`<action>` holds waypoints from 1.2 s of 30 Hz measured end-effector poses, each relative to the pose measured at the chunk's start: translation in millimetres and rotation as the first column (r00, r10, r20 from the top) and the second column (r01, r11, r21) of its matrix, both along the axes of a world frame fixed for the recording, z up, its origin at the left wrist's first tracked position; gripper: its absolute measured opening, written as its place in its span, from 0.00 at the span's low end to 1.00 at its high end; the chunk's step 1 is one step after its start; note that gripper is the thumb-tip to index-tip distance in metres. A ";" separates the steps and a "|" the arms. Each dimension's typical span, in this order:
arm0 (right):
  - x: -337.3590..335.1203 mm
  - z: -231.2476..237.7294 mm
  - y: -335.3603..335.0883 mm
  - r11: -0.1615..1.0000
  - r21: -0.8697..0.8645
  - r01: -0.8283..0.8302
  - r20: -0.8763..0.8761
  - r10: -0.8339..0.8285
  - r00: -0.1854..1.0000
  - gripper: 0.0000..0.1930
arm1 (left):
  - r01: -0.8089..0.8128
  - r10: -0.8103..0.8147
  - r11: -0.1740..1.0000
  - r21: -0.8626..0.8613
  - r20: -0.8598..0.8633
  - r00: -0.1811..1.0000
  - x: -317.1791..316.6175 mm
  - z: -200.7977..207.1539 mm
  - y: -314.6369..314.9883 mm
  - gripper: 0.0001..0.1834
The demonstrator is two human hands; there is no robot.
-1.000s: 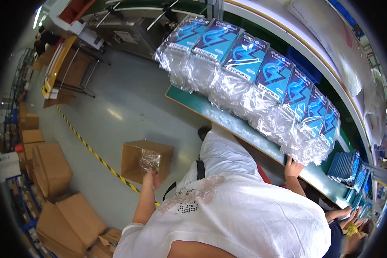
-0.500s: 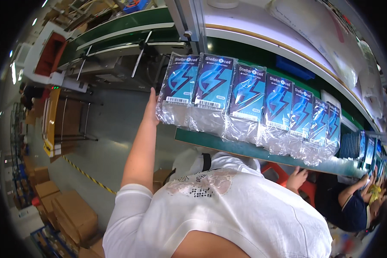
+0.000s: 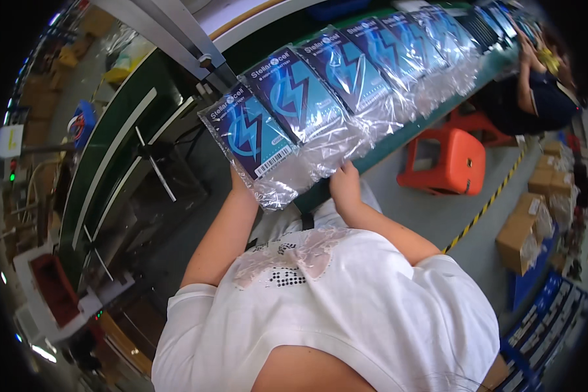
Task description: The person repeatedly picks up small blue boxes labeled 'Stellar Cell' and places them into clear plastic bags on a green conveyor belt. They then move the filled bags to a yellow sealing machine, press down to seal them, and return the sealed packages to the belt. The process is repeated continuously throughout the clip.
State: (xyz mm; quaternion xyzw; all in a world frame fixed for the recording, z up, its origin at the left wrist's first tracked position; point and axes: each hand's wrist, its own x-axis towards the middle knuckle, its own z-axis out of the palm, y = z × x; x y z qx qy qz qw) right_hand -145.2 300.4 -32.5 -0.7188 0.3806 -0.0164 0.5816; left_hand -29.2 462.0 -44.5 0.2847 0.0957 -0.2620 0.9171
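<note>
**Reaching to the near end of a row of blue packs (image 3: 349,72)**

The row ran across the green table (image 3: 387,147) from eleven o'clock to between one and two, each pack wrapped in clear film (image 3: 336,147) that hung loose and shiny at its lower end. The end pack (image 3: 248,134) lay at eleven o'clock, tilted, its corner jutting past its neighbour.

The left hand (image 3: 240,183) was between nine and ten o'clock, close to the centre of the view. The end pack covered its fingers, so whether they were open or gripping, I could not tell. The right hand (image 3: 345,184) was at three o'clock, also near the centre, its fingers curled at the table's edge just by the film; whether it gripped anything could not be told.

An orange-red stool (image 3: 460,160) stood between two and three o'clock. A co-worker (image 3: 545,101) in a dark top was at two, and cardboard boxes (image 3: 519,232) were at three, beyond the striped floor tape (image 3: 485,204).
</note>
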 end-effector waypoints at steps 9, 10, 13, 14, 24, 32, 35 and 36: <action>34.6 -26.1 30.9 0.793 0.173 0.584 0.131 -0.607 0.784 0.13 | 0.169 -0.169 0.985 -0.044 0.024 0.985 22.4 -69.1 30.9 0.22; 38.4 -53.9 32.1 0.759 0.243 0.604 0.134 -0.643 0.754 0.13 | 0.178 -0.178 0.983 -0.038 0.016 0.984 22.2 -63.1 28.2 0.22; 56.0 -87.6 35.3 0.648 0.461 0.606 0.076 -0.709 0.701 0.13 | 0.184 -0.184 0.983 -0.010 0.006 0.983 22.3 -51.0 25.5 0.20; 60.3 -78.8 36.3 0.597 0.528 0.603 0.038 -0.727 0.686 0.14 | 0.184 -0.184 0.983 -0.001 0.005 0.983 22.9 -47.7 25.5 0.20; 52.8 -27.9 7.0 0.657 0.676 0.335 -0.113 -0.357 0.927 0.07 | 0.167 -0.166 0.985 0.054 -0.019 0.986 23.0 -31.7 22.6 0.16; 51.5 -39.7 4.4 0.760 0.601 0.248 -0.065 -0.263 0.963 0.06 | 0.190 -0.189 0.981 0.030 -0.028 0.982 24.2 -24.0 24.5 0.17; 45.1 -11.9 10.0 0.767 0.615 0.185 -0.006 -0.230 0.973 0.06 | 0.235 -0.235 0.971 0.029 -0.027 0.972 29.1 -27.4 29.1 0.19; 43.3 -17.0 10.7 0.768 0.621 0.156 0.026 -0.220 0.975 0.06 | 0.260 -0.259 0.965 0.031 -0.028 0.965 31.4 -29.6 30.0 0.19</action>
